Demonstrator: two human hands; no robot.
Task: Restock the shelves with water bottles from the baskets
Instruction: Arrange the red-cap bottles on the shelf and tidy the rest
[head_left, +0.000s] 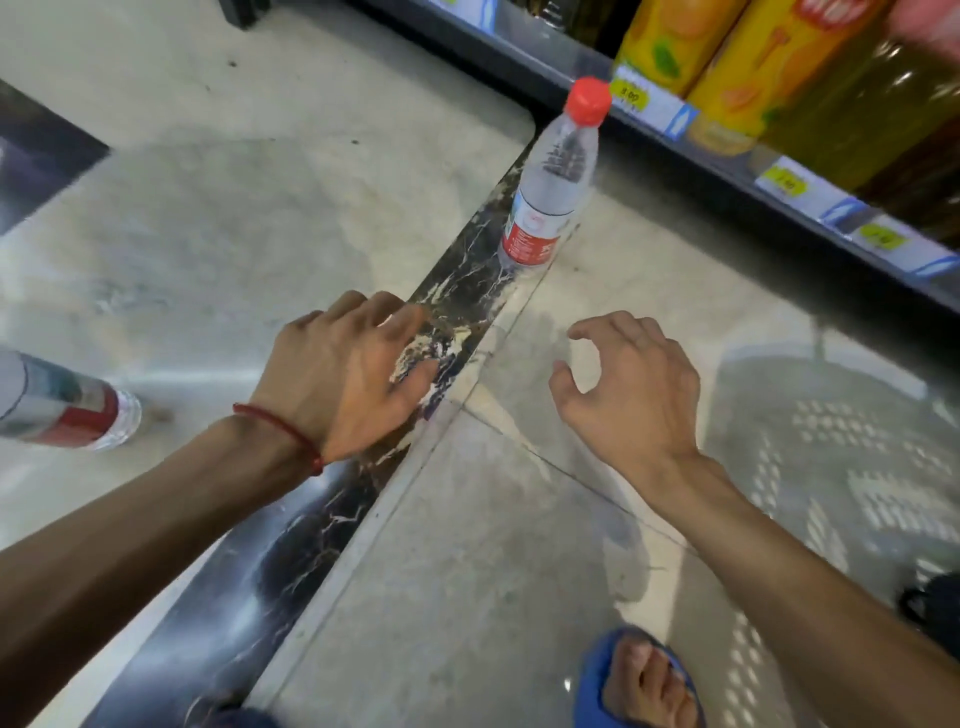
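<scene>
Clear red-capped plastic water bottle (553, 176) stood upright on pale tiled floor (208, 208) near grey metal shelf (727, 176), likely staged for shelving | our left hand (348, 374) and right hand (623, 384) hovered empty, fingers loosely curled

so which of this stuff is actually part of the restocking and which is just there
Part of the job: upright water bottle, second water bottle at the left edge, shelf, grey basket (blurred), left hand and right hand, both empty.

Just there: juice cartons, price tags, blue sandal, dark marble strip in the floor.
</scene>
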